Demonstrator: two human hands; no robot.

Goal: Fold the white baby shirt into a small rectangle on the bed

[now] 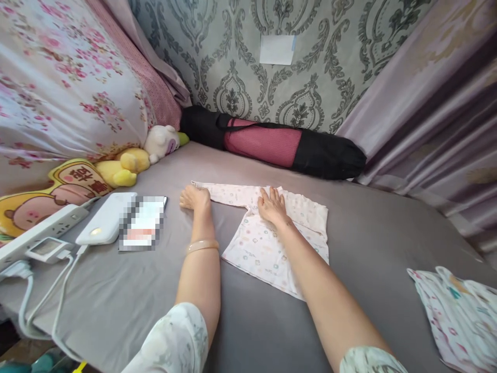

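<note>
A small pale pink baby top (267, 246) with a tiny print lies flat on the grey bed sheet (272, 321). One long sleeve stretches out to the left. My left hand (195, 198) is closed on the end of that sleeve. My right hand (272, 205) lies flat, fingers spread, on the upper middle of the garment near its collar. A pale bangle sits on my left wrist.
A phone (142, 223), a white power bank (104, 218), a power strip (41, 228) with cables lie at the left. Plush toys (128, 163) and floral bedding sit behind. A black and pink rolled mat bag (272, 142) lines the wall. Another printed cloth (462, 316) lies at right.
</note>
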